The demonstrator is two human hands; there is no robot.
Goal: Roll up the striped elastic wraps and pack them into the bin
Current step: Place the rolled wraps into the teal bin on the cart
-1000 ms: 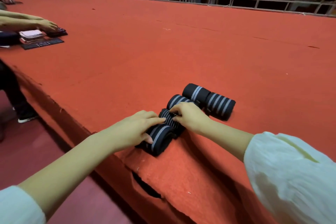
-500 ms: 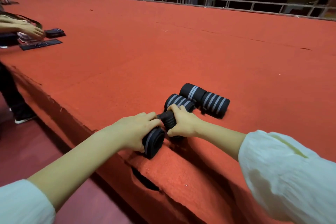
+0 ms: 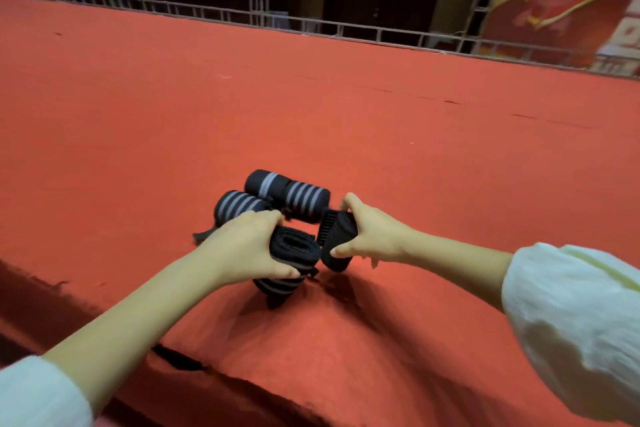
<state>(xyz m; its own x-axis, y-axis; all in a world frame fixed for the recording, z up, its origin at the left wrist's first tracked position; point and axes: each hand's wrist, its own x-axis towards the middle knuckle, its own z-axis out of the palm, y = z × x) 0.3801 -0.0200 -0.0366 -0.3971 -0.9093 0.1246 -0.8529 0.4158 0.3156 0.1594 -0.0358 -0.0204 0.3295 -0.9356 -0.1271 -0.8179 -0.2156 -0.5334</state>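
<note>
The left hand [image 3: 242,246] gripped a roll [image 3: 292,250] on end above the carpet [image 3: 415,149]. Two rolls [image 3: 277,196] lay just behind. The right hand [image 3: 372,232] clamped a second roll [image 3: 337,241], perhaps touching the first.

The left hand [image 3: 242,246] hides part of the rear striped roll [image 3: 235,206].
</note>
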